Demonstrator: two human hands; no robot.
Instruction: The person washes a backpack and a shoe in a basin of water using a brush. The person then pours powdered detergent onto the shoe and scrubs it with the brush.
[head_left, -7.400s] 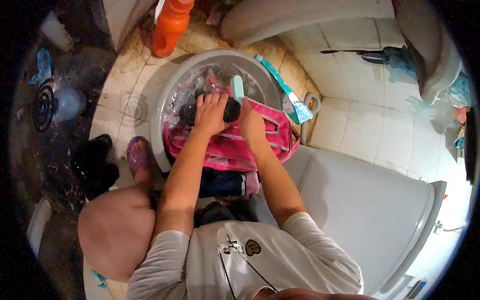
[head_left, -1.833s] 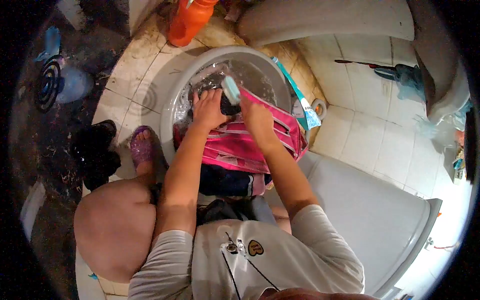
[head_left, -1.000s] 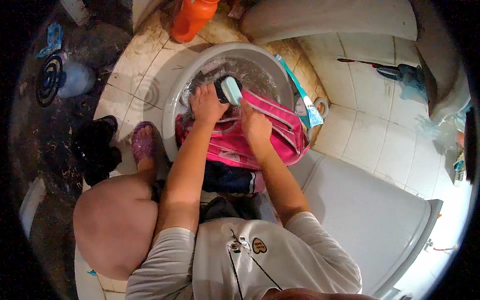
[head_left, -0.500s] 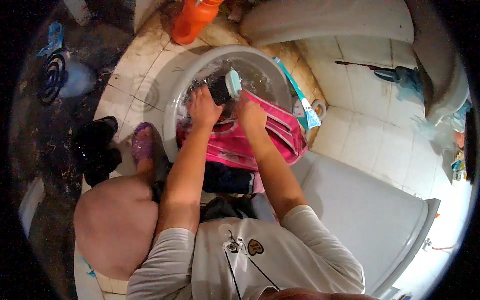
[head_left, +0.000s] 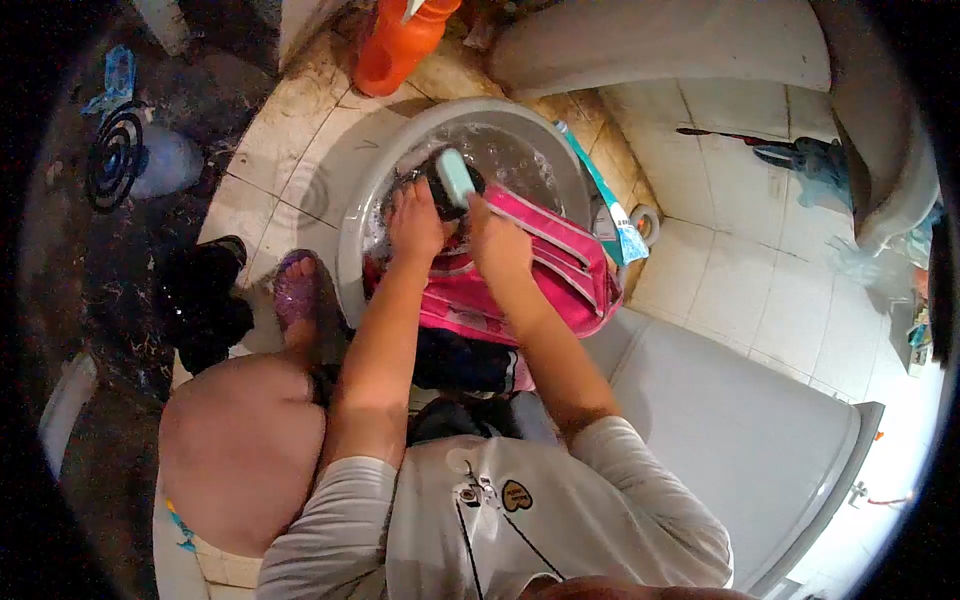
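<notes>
A pink bag with pale trim [head_left: 560, 265] lies partly in a grey basin [head_left: 350, 235] of sudsy water. At the bag's far end is a piece of black fabric [head_left: 437, 190]; whether it belongs to the bag I cannot tell. My left hand [head_left: 415, 225] is closed on this fabric, thumb towards the right hand. A scrubbing brush with a pale green back [head_left: 456, 177] rests against the fabric, its bristles hidden. My right hand [head_left: 500, 243] is wrapped around the brush's near end, just above the bag.
An orange bottle [head_left: 400, 45] stands beyond the basin. A blue-and-white packet [head_left: 630, 240] leans at its right rim, near a roll of tape [head_left: 648, 222]. Dark clothing [head_left: 460, 360] lies before the basin. A large pale grey surface [head_left: 740, 420] occupies the right side.
The brush has shifted slightly left and tilted, and the right hand has moved with it. My left hand stays at the black fabric. The whole view has shifted a little.
</notes>
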